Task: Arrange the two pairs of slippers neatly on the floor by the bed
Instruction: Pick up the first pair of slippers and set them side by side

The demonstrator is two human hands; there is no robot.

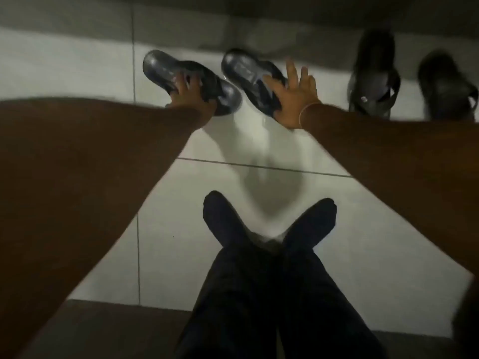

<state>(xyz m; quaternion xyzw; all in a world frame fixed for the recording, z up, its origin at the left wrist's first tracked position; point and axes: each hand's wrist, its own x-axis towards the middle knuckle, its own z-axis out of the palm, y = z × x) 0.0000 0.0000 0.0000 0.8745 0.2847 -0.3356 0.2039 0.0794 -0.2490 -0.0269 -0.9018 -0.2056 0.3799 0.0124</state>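
Two dark glossy flip-flops lie on the white tiled floor, both angled toward the upper left. My left hand [190,93] grips the left flip-flop [160,68] over its strap. My right hand [295,95] rests on the toe half of the right flip-flop [239,64], thumb on the strap and the other fingers spread and lifted. The second pair sits to the right: a black strapped sandal [373,73] and its mate [445,84], side by side, pointing away from me. The frame is dim and blurred.
A dark shadowed band, likely the bed's lower edge [285,11], runs across the top. My legs in dark trousers and dark socks [269,229] stand on the white tiles [77,60] at bottom centre. Brown sleeves cover both arms.
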